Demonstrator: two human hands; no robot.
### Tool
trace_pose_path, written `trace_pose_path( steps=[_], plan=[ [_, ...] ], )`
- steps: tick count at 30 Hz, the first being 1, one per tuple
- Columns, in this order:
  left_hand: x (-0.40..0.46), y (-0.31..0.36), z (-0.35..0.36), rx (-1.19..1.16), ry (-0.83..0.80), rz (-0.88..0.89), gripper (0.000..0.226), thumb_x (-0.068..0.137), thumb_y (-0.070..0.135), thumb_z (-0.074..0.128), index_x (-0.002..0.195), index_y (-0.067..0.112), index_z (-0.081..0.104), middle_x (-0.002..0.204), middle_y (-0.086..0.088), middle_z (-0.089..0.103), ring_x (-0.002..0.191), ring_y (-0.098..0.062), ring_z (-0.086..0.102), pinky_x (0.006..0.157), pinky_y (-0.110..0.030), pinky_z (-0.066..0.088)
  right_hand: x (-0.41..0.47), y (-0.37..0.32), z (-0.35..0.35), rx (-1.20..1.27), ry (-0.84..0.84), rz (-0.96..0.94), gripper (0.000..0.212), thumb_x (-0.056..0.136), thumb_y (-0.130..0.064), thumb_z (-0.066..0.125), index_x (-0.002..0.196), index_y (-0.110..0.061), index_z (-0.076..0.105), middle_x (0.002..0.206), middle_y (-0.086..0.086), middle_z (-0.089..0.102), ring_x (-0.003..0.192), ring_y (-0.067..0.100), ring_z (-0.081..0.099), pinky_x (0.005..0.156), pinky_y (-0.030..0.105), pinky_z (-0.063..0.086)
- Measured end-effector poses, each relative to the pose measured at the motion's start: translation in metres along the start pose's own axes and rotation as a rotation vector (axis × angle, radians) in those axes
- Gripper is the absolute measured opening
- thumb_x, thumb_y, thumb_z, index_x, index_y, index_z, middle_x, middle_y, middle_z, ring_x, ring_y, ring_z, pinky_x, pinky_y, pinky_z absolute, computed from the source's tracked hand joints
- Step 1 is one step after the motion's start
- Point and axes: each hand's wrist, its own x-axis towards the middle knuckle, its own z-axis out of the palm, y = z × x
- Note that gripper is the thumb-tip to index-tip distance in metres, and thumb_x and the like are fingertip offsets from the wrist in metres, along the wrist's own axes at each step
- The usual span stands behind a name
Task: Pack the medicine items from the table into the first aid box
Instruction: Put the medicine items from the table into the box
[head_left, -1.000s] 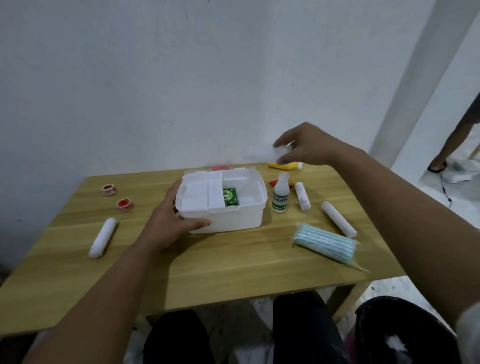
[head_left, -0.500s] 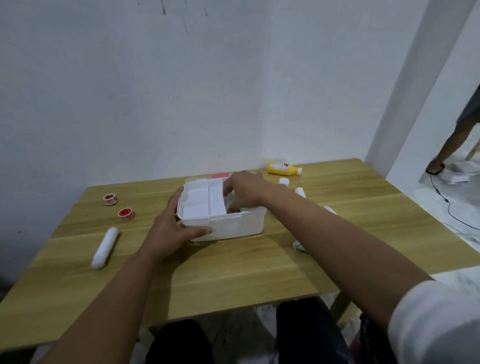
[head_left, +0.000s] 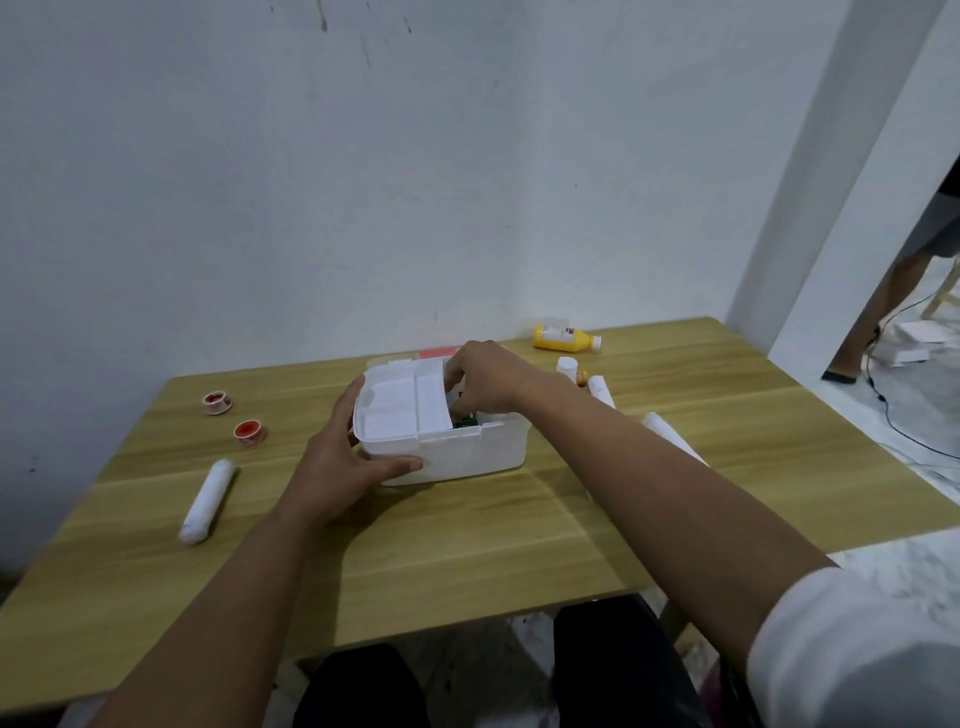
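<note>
First aid box (head_left: 457, 457) sits mid-bench, open — white, thin-walled plastic, likely light and prone to sliding. Left hand (head_left: 343, 462) clamps its near-left corner, thumb on the front wall: a sound bracing point. Right hand (head_left: 488, 379) is inside the right compartment, fingers curled; whether it grips anything I cannot tell. Unpacked: bandage roll (head_left: 207, 501), soft, take mid-length; yellow bottle (head_left: 565, 338), rigid, smooth — grasp around its body.
</note>
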Motion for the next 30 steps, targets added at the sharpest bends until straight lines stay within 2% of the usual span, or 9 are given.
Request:
trace_pose_path(
  steps=[3, 6, 10, 14, 18, 21, 23, 27, 30],
  plan=[
    [0.001, 0.0, -0.001, -0.004, -0.003, 0.0, 0.122, 0.062, 0.033, 0.1, 0.158, 0.048, 0.026, 0.149, 0.021, 0.05, 0.134, -0.011, 0.051, 0.101, -0.035, 0.053, -0.002, 0.0, 0.002, 0.004, 0.015, 0.003, 0.044, 0.069, -0.027, 0.09, 0.111, -0.018, 0.079, 0.108, -0.001, 0.076, 0.096, 0.019, 0.068, 0.085, 0.039, 0.06],
    [0.001, -0.001, 0.0, -0.015, -0.008, -0.003, 0.123, 0.061, 0.032, 0.1, 0.158, 0.048, 0.027, 0.148, 0.022, 0.05, 0.134, -0.011, 0.051, 0.101, -0.036, 0.054, -0.003, -0.001, 0.004, 0.003, 0.032, 0.01, 0.045, 0.07, -0.028, 0.091, 0.112, -0.019, 0.079, 0.108, -0.001, 0.076, 0.094, 0.019, 0.068, 0.085, 0.039, 0.06],
    [0.001, -0.001, 0.0, -0.016, -0.006, -0.004, 0.122, 0.062, 0.03, 0.099, 0.159, 0.047, 0.026, 0.146, 0.022, 0.05, 0.131, -0.011, 0.051, 0.092, -0.026, 0.052, -0.005, -0.001, 0.006, -0.004, 0.064, 0.014, 0.046, 0.071, -0.026, 0.09, 0.114, -0.018, 0.078, 0.111, 0.001, 0.075, 0.097, 0.02, 0.067, 0.087, 0.041, 0.06],
    [0.001, 0.001, 0.0, -0.016, -0.012, -0.01, 0.123, 0.063, 0.029, 0.099, 0.16, 0.046, 0.025, 0.147, 0.021, 0.049, 0.131, -0.012, 0.052, 0.095, -0.029, 0.052, -0.012, 0.001, -0.002, -0.005, 0.09, -0.016, 0.054, 0.074, -0.026, 0.09, 0.123, -0.012, 0.073, 0.122, 0.003, 0.073, 0.107, 0.021, 0.067, 0.094, 0.037, 0.056],
    [0.002, 0.002, -0.001, -0.02, -0.012, -0.012, 0.12, 0.062, 0.029, 0.099, 0.158, 0.046, 0.028, 0.144, 0.024, 0.051, 0.13, -0.012, 0.052, 0.1, -0.034, 0.052, -0.027, 0.013, -0.036, 0.085, 0.234, -0.026, 0.038, 0.081, -0.022, 0.084, 0.117, -0.01, 0.077, 0.118, 0.003, 0.077, 0.105, 0.018, 0.071, 0.096, 0.029, 0.054],
    [0.001, 0.003, -0.001, -0.023, -0.014, -0.013, 0.114, 0.064, 0.026, 0.098, 0.152, 0.053, 0.031, 0.13, 0.037, 0.052, 0.122, -0.005, 0.056, 0.093, -0.027, 0.052, -0.041, 0.03, -0.059, 0.137, 0.352, 0.007, 0.025, 0.084, -0.018, 0.08, 0.108, -0.01, 0.08, 0.108, 0.003, 0.079, 0.094, 0.013, 0.071, 0.092, 0.025, 0.054],
    [0.0, 0.005, -0.001, -0.031, -0.02, -0.013, 0.114, 0.063, 0.027, 0.099, 0.154, 0.051, 0.033, 0.131, 0.038, 0.053, 0.122, -0.002, 0.056, 0.089, -0.024, 0.052, -0.052, 0.043, -0.072, 0.161, 0.407, 0.039, 0.022, 0.085, -0.018, 0.078, 0.106, -0.011, 0.081, 0.106, 0.002, 0.078, 0.091, 0.01, 0.069, 0.09, 0.024, 0.054],
    [-0.001, 0.006, -0.002, -0.028, -0.023, -0.014, 0.113, 0.064, 0.027, 0.098, 0.155, 0.049, 0.034, 0.135, 0.031, 0.055, 0.126, -0.011, 0.055, 0.09, -0.026, 0.052, -0.073, 0.076, -0.088, 0.171, 0.424, 0.138, 0.021, 0.085, -0.019, 0.077, 0.106, -0.014, 0.08, 0.106, 0.001, 0.077, 0.099, 0.012, 0.069, 0.086, 0.023, 0.05],
    [-0.001, 0.008, -0.002, -0.023, -0.025, -0.022, 0.111, 0.065, 0.027, 0.098, 0.153, 0.052, 0.034, 0.134, 0.028, 0.055, 0.127, -0.016, 0.055, 0.089, -0.03, 0.053, -0.089, 0.098, -0.089, 0.156, 0.374, 0.207, 0.02, 0.085, -0.018, 0.079, 0.104, -0.014, 0.08, 0.099, 0.001, 0.076, 0.099, 0.015, 0.069, 0.081, 0.023, 0.047]
  ],
)
